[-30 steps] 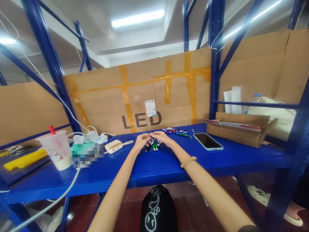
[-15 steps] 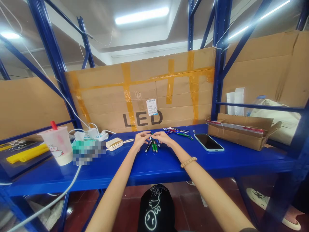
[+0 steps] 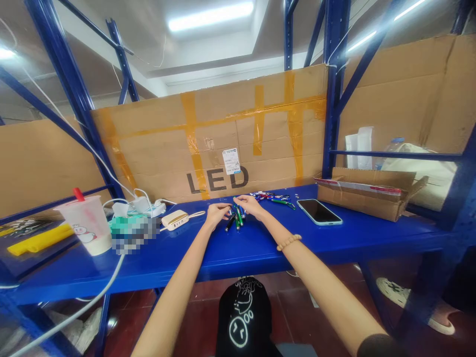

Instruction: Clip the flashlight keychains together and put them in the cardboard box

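Observation:
A bunch of slim, shiny pen-like pieces (image 3: 238, 221), green, black and blue, lies on the blue shelf top (image 3: 238, 253) between my hands. My left hand (image 3: 217, 214) is at the left side of the bunch, fingers bent and closed together at its edge; what they grip is too small to make out. From the right, my right hand (image 3: 251, 206) reaches over the upper end of the bunch, thumb and fingertips pinched on a small green-tipped piece (image 3: 235, 200). Just behind it is a loose pile of similar red, blue and green pieces (image 3: 265, 196).
Right of the pile lie a phone (image 3: 319, 212) and an open cardboard box (image 3: 366, 196). On the left are a cream power bank (image 3: 174, 219), a plastic cup (image 3: 87, 228) and white cables. A taped cardboard sheet (image 3: 159, 163) stands behind, between blue posts.
My hands have moved slightly apart above the bunch, the right one a little up. The pieces beneath are fanned a bit differently. The whole view has shifted slightly.

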Demonstrator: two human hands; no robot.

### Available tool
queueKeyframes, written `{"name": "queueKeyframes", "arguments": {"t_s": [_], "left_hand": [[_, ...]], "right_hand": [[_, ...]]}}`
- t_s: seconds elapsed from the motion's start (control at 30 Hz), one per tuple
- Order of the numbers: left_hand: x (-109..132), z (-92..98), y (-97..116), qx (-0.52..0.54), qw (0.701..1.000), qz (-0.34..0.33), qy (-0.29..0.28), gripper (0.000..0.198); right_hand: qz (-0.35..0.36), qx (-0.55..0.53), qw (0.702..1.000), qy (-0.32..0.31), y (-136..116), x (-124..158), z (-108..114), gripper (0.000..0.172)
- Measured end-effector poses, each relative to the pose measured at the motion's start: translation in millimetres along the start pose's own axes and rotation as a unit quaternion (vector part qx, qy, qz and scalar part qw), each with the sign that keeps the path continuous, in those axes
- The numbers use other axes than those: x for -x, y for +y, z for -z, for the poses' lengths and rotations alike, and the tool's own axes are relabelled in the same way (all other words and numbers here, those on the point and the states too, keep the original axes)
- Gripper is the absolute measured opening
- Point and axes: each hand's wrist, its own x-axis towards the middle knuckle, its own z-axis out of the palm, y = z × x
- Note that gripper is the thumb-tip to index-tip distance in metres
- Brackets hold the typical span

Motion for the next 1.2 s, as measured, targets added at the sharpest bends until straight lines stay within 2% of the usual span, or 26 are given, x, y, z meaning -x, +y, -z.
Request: {"name": "queueKeyframes", "arguments": {"t_s": [0.13,0.27,0.37,0.47,0.6,0.73,0.87,0.93,1.07,1.2], "left_hand": [[1,-0.6,1,0.027,1.0,-0.005,0.001,0.019],[2,-0.3,2,0.03,0.999,-0.022,-0.007,0.02],[3,0.7,1,-0.013,0.999,-0.032,-0.005,0.021],[2,1.6,-1,-0.046,0.998,-0.033,0.004,0.024],[2,1.0,-4,-0.034,0.998,-0.04,-0.016,0.044],[0,-0.1,-6,-0.058,0.997,-0.036,-0.026,0.025],[-1,1.3,-4,-0.04,0.999,-0.034,0.011,0.02],[-1,2.0,-3,-0.015,0.999,-0.041,0.006,0.019],[0,0.9,-2,0.028,0.999,-0.041,-0.011,0.02],[1,-1.0,-2,0.055,0.997,-0.052,-0.004,0.036]], "right_hand": [[0.061,0.06,0.995,0.053,7,-6,2,0.03],[0.069,0.191,0.977,0.067,5,-2,4,0.029],[0.069,0.27,0.959,0.052,0,4,5,0.026],[0.082,0.303,0.949,0.02,-2,7,4,0.023],[0.138,0.278,0.951,0.009,0,6,3,0.024],[0.132,0.281,0.951,0.009,1,6,4,0.023],[0.107,0.263,0.956,0.075,2,4,6,0.022],[0.105,0.247,0.959,0.092,4,2,6,0.022],[0.138,0.206,0.968,0.038,10,-4,3,0.021],[0.163,0.166,0.973,0.012,12,-6,0,0.021]]}}
